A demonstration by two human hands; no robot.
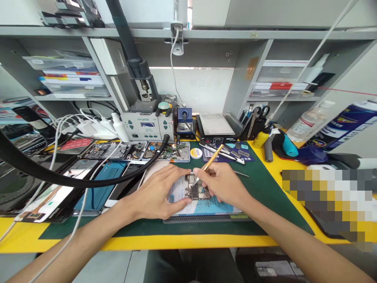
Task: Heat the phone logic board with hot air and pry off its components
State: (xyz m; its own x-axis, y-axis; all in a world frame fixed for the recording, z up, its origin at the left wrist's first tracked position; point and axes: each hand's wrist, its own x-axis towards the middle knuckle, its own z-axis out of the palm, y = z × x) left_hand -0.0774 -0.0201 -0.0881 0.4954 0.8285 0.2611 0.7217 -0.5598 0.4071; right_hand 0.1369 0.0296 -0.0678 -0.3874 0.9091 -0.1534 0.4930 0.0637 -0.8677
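A small phone circuit board (194, 192) lies on a white and blue work pad in front of me. My left hand (160, 192) frames its left side, index finger at the top corner and thumb at the bottom one, keeping it pinched. Between the fingers of my right hand (222, 181) is a craft knife (213, 158) with a gold handle, held like a pen. Its pointed blade slants down to the left and meets the board's upper middle, as far as I can see. The lower fingers of this hand rest by the board's right edge.
Opened phones and a blue phone back (101, 184) lie left. A black hose (88, 182) and white cables hang across them. Behind stand a soldering station (147, 125) and a heating plate (216, 125). Tweezers (241, 173) lie on the green mat (265, 196); bottles and cans stand right.
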